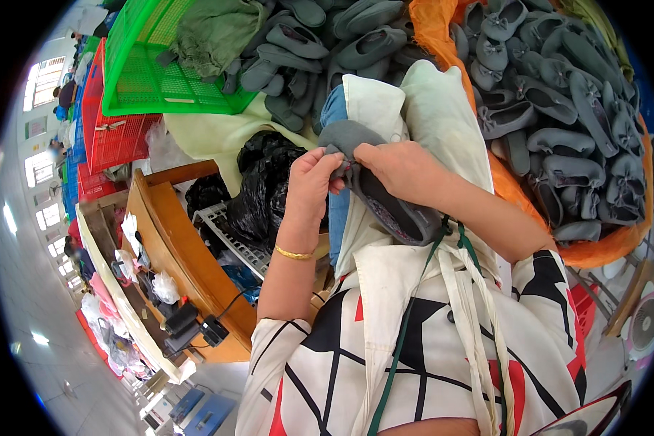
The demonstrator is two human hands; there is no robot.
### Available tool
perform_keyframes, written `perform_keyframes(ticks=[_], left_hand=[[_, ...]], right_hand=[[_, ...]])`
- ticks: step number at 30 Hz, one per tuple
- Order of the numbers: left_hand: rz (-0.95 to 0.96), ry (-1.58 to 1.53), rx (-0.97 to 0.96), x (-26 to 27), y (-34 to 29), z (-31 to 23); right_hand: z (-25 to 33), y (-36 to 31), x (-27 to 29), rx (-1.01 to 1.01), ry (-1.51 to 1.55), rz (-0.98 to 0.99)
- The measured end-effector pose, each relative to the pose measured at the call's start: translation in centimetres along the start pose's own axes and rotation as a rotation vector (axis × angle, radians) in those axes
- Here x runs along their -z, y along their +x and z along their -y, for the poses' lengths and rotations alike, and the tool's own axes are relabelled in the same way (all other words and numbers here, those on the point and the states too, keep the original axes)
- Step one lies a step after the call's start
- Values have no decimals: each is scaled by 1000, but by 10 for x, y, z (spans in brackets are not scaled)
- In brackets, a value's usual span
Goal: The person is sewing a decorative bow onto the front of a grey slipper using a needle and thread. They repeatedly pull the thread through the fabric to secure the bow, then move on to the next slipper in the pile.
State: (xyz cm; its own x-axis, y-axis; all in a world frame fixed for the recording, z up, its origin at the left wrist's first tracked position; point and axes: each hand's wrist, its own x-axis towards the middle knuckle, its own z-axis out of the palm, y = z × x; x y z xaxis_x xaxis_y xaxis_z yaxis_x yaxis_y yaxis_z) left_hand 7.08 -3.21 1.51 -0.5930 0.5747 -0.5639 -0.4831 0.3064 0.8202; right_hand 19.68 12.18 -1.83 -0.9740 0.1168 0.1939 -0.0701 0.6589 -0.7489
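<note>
One round-toed grey fabric shoe

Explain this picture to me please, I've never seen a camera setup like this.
There's no robot: these are a person's own bare hands. A wide fisheye camera worn on the head looks down, so straight edges bend, and left is the wearer's left. The left hand and right hand pinch a grey shoe over pale cloth. Ahead is a pile of shoes, with a green crate to its left. More shoes, some with bows, fill an orange sack on the right.
</note>
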Motion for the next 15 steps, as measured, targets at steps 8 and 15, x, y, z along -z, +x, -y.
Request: perform_keyframes(ticks=[8,15], left_hand=[[56,-108,52,4,1,2],[44,-75,-20,7,1,16]], right_hand=[[4,-1,-10,-54,14,-61],[16,8,-9,-208,277,-153]])
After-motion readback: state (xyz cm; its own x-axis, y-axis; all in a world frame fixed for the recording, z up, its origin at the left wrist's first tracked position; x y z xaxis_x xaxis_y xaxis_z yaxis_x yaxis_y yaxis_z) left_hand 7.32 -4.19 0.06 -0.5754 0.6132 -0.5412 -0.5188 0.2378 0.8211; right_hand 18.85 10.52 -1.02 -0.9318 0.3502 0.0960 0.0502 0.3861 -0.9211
